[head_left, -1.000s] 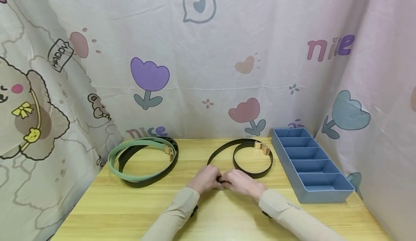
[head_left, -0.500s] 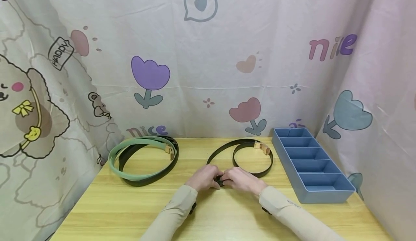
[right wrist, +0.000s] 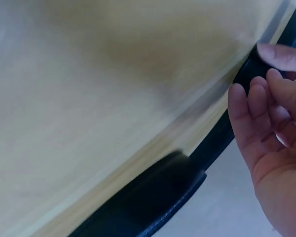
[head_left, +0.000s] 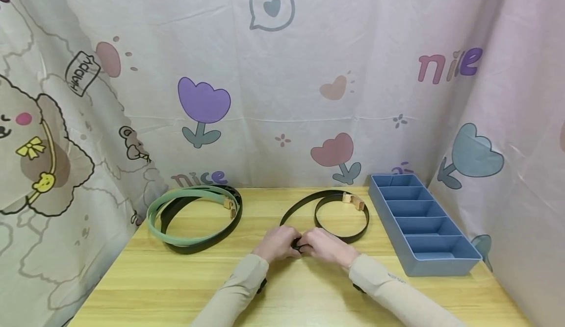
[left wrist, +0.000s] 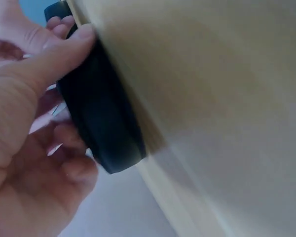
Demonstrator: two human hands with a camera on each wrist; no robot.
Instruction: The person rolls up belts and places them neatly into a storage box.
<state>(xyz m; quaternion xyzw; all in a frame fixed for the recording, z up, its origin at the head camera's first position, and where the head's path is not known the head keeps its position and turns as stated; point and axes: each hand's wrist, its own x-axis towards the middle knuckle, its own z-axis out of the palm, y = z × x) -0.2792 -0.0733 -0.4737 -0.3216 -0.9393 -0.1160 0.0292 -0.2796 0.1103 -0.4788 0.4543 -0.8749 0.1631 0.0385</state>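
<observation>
A black belt (head_left: 348, 238) with a gold-coloured buckle (head_left: 354, 200) lies on the table in front of me. Its buckle end forms a loose loop at right, and a strap curves back left to my hands. Under my left hand (head_left: 278, 243) the tail end is coiled into a small tight roll (left wrist: 98, 103), gripped between thumb and fingers. My right hand (head_left: 326, 248) meets it from the other side, fingertips pinching the roll. In the right wrist view, the strap (right wrist: 158, 192) stands on edge. The hands partly cover the roll in the head view.
At left, a green belt (head_left: 154, 224) and another black belt (head_left: 198, 249) lie in overlapping loops. A blue divided box (head_left: 399, 238) stands at right, beside the buckle loop. A printed curtain (head_left: 282, 72) rises behind the wooden table (head_left: 176, 292).
Both hands stay at the roll, with small shifts of the fingers. The buckle loop has slid very slightly left. The other belts and the box stay put.
</observation>
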